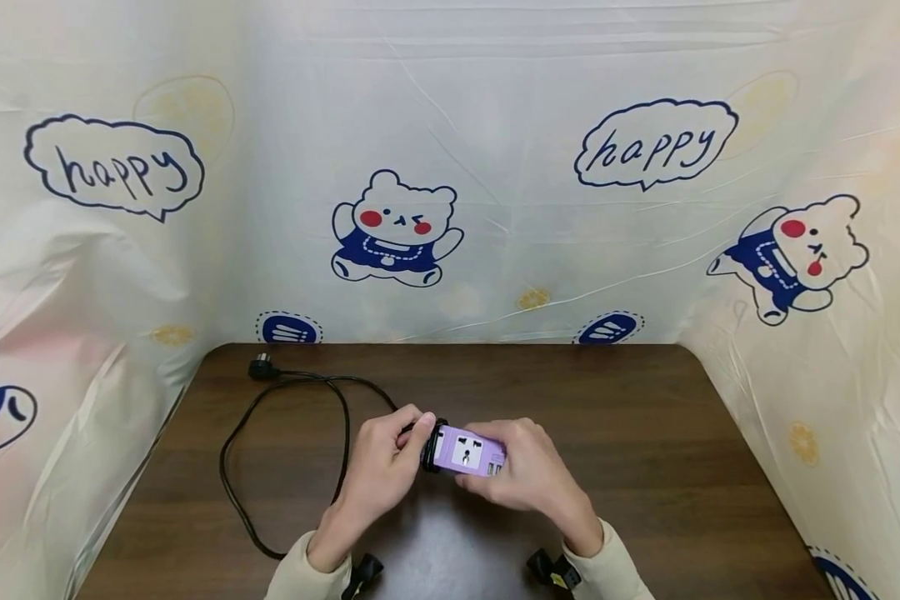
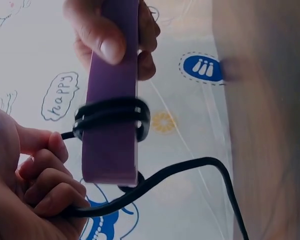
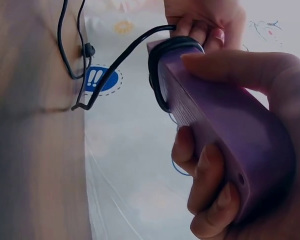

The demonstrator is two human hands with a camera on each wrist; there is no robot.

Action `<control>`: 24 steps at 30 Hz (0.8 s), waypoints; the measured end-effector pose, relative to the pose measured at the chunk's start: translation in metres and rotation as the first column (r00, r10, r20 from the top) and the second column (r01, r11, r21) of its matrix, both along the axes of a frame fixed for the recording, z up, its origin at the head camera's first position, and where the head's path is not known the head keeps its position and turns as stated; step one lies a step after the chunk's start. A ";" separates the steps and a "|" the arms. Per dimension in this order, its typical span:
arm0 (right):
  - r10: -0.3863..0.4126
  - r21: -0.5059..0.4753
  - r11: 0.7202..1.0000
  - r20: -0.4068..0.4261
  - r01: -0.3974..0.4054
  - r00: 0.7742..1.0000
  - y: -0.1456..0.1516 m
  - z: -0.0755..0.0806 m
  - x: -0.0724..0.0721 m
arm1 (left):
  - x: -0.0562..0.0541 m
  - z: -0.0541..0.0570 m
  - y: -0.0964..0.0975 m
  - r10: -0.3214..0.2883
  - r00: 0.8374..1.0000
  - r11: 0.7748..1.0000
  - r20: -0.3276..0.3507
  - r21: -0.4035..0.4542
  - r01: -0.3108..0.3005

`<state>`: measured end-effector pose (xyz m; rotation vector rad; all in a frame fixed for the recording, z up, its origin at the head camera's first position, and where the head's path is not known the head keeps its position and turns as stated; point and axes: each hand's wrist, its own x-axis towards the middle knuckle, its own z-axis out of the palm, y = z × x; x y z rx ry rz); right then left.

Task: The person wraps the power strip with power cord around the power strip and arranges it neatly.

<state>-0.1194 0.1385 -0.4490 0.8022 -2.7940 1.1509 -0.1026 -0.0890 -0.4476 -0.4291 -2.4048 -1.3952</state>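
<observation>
A purple power strip (image 1: 450, 447) with a white socket panel and USB ports is held above the table. My right hand (image 1: 523, 467) grips its right end, thumb on one side and fingers curled round the other, as the right wrist view shows. Black cable (image 2: 112, 116) wraps in several turns round the strip's left end. At that end my left hand (image 1: 390, 458) pinches the cable between thumb and forefinger. Its other fingers curl round a further stretch of cable (image 2: 185, 165) in the left wrist view.
The remaining cable (image 1: 228, 462) lies in a wide loop on the left of the brown wooden table (image 1: 645, 433). Its black plug (image 1: 262, 367) rests near the back left edge. A printed curtain (image 1: 510, 167) encloses the back and sides.
</observation>
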 end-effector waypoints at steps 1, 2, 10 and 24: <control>-0.016 -0.001 1.000 -0.015 0.016 1.000 -0.001 0.000 0.000 | 0.001 0.000 0.001 0.006 1.000 1.000 -0.004 0.000 -0.006; -0.032 -0.003 0.999 -0.029 0.032 0.999 -0.001 -0.001 0.000 | 0.001 0.000 0.003 0.011 1.000 1.000 -0.012 0.000 -0.011; -0.118 -0.060 0.992 -0.148 0.110 0.982 -0.008 -0.005 -0.001 | 0.006 0.001 0.011 0.072 0.995 0.997 -0.069 0.016 -0.071; -0.199 -0.157 0.974 -0.234 0.165 0.952 0.005 0.007 0.001 | 0.014 0.001 0.016 -0.017 1.000 0.993 -0.017 0.115 0.019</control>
